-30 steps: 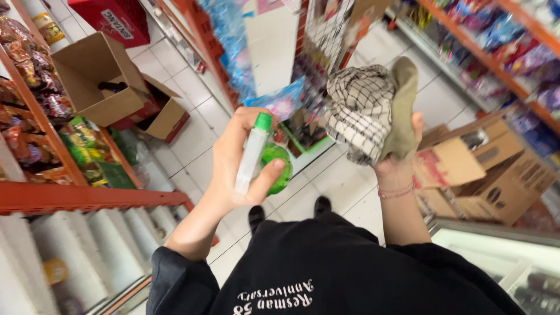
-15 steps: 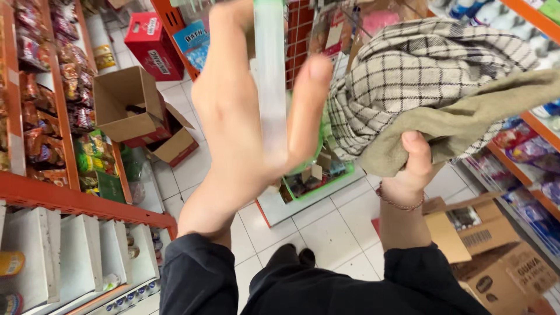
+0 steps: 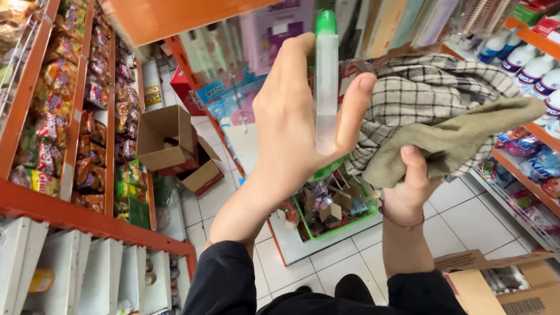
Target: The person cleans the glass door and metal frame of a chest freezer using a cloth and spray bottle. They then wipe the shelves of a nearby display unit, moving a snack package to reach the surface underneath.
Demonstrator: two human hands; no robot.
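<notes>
My left hand point(image 3: 294, 119) is raised in front of the shelving, fingers curled and closed around a slim spray bottle point(image 3: 326, 87). The bottle is a narrow, upright cylinder of translucent, smooth plastic with a rounded green cap on top; my thumb and fingertips press its sides, and its lower end sits against my palm.

My right hand point(image 3: 414, 181) is clenched, gripping two cloths bunched together. The upper one is a checked cloth point(image 3: 426, 96), off-white with a dark grid pattern and a soft woven texture, folded in loose creases. The lower one is a plain olive-green cloth point(image 3: 461, 140), thicker and matte, draping to the right in a tapered flap. The cloths lie just beside the bottle, to its right. A thin bracelet point(image 3: 402, 221) circles my right wrist.

Below my hands, on the white tiled floor point(image 3: 466, 221), a green basket point(image 3: 332, 219) holds small packaged goods. An open cardboard box point(image 3: 166, 137) stands to the left, near orange metal shelves point(image 3: 70, 213) stocked with glossy snack packets. A second cardboard box point(image 3: 496, 286) sits at the lower right
</notes>
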